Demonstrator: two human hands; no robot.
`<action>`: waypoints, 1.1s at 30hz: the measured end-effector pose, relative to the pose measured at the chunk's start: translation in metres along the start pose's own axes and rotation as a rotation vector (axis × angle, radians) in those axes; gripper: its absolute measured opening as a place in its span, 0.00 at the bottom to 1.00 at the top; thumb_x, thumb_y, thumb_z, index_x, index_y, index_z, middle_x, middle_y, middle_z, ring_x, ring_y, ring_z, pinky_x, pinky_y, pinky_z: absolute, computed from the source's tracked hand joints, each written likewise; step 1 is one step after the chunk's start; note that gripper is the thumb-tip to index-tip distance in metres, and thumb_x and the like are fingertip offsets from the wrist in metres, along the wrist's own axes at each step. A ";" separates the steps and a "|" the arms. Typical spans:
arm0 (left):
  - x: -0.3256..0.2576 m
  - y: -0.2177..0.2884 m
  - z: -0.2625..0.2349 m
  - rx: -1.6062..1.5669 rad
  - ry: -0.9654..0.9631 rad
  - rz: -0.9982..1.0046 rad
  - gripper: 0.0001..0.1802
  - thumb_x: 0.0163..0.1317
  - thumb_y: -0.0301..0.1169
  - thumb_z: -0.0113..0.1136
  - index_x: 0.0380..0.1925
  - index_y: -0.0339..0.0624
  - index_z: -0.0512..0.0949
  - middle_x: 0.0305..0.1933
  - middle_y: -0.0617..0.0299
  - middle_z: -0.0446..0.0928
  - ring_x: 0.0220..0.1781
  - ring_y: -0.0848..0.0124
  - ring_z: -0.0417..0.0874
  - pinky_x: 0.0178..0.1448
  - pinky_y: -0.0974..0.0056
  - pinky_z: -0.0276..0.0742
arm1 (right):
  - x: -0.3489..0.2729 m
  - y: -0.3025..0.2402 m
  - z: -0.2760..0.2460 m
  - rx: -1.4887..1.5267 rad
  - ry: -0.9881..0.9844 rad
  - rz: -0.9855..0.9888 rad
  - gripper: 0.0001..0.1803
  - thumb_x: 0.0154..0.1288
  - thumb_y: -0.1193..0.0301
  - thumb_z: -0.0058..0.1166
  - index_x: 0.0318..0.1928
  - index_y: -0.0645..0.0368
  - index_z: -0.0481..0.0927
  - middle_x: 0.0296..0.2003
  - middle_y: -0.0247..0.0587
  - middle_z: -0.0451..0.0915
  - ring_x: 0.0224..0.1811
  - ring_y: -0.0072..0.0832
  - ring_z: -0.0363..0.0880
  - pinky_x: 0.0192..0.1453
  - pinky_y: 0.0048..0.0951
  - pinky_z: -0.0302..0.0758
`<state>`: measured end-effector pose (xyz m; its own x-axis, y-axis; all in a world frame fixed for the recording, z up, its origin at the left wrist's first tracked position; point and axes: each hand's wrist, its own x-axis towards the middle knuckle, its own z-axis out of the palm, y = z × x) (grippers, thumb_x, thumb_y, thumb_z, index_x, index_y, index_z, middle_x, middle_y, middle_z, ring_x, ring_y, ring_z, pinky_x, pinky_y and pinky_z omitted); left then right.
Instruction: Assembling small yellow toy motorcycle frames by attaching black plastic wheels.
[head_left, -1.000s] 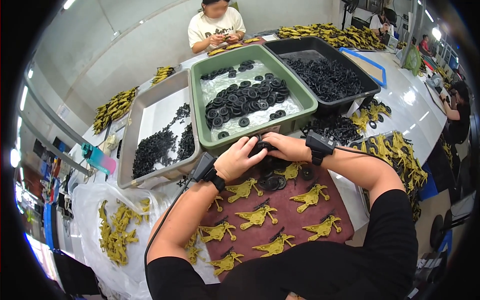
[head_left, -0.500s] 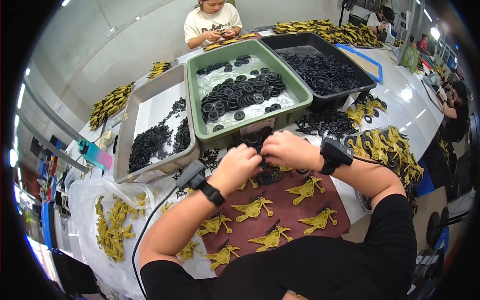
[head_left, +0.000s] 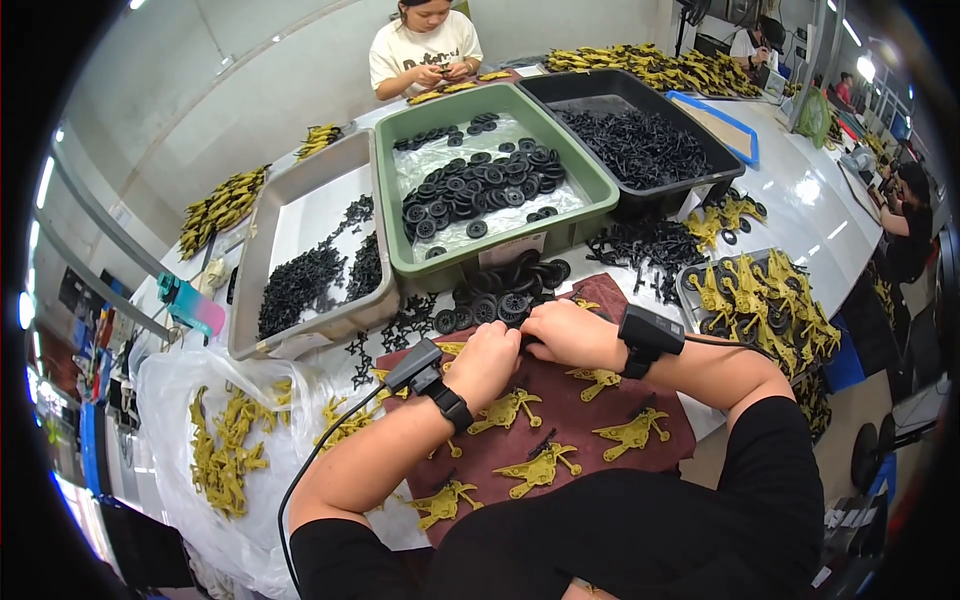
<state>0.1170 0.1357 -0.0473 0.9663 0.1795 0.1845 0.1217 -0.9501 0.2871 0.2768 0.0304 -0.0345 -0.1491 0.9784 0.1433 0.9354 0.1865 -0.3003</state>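
Change: the far corner of the maroon mat (head_left: 605,290) had come clear because my left hand (head_left: 487,362) and right hand (head_left: 570,335) drew back toward me, leaving the black spoked wheels (head_left: 513,307) heaped at the green tub (head_left: 603,190). So, my read, handling had shifted off the heap onto the mat. My fingers were curled, tips close together at a dark bit (head_left: 528,342); couldn't tell if pinching.

Counts: 3 tubs, counting the black tub (head_left: 660,200) and grey tub (head_left: 258,270); 1 mat; at least 5 yellow bike-frame-shaped parts (head_left: 634,435) there, others hidden; heaped wheels uncountable.
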 end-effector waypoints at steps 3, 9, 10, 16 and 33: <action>0.008 0.001 -0.003 -0.112 0.055 -0.036 0.10 0.51 0.28 0.62 0.32 0.33 0.77 0.32 0.46 0.76 0.38 0.49 0.78 0.45 0.54 0.75 | 0.006 0.018 -0.004 0.176 0.121 0.022 0.09 0.52 0.71 0.56 0.34 0.61 0.82 0.31 0.48 0.79 0.39 0.44 0.79 0.46 0.40 0.75; 0.021 -0.006 -0.011 -0.114 -0.020 -0.034 0.09 0.53 0.29 0.61 0.29 0.34 0.80 0.31 0.46 0.78 0.36 0.51 0.80 0.44 0.55 0.76 | 0.014 0.033 -0.031 0.239 0.179 0.103 0.09 0.52 0.71 0.59 0.35 0.61 0.83 0.32 0.47 0.80 0.38 0.43 0.79 0.45 0.37 0.75; 0.022 -0.006 -0.011 -0.109 -0.030 -0.005 0.08 0.53 0.29 0.61 0.30 0.34 0.80 0.31 0.46 0.77 0.36 0.51 0.80 0.43 0.55 0.76 | 0.013 0.032 -0.036 0.235 0.169 0.136 0.09 0.53 0.71 0.59 0.35 0.61 0.82 0.31 0.46 0.80 0.38 0.43 0.78 0.45 0.37 0.75; 0.025 0.002 -0.005 -0.076 0.109 -0.015 0.05 0.56 0.26 0.56 0.29 0.34 0.74 0.29 0.47 0.74 0.36 0.50 0.78 0.41 0.53 0.75 | 0.001 0.041 -0.026 0.089 0.159 0.042 0.09 0.53 0.71 0.60 0.35 0.61 0.79 0.35 0.46 0.76 0.40 0.44 0.77 0.45 0.39 0.74; 0.029 0.000 -0.001 0.012 0.092 0.035 0.09 0.49 0.23 0.61 0.32 0.34 0.75 0.33 0.47 0.72 0.40 0.50 0.76 0.43 0.53 0.74 | 0.005 0.048 -0.015 0.031 0.136 0.078 0.13 0.48 0.73 0.60 0.36 0.62 0.74 0.32 0.49 0.76 0.37 0.47 0.77 0.41 0.42 0.75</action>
<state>0.1445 0.1408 -0.0410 0.9452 0.1685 0.2796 0.0916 -0.9590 0.2683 0.3260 0.0432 -0.0336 -0.0300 0.9693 0.2442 0.9318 0.1155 -0.3441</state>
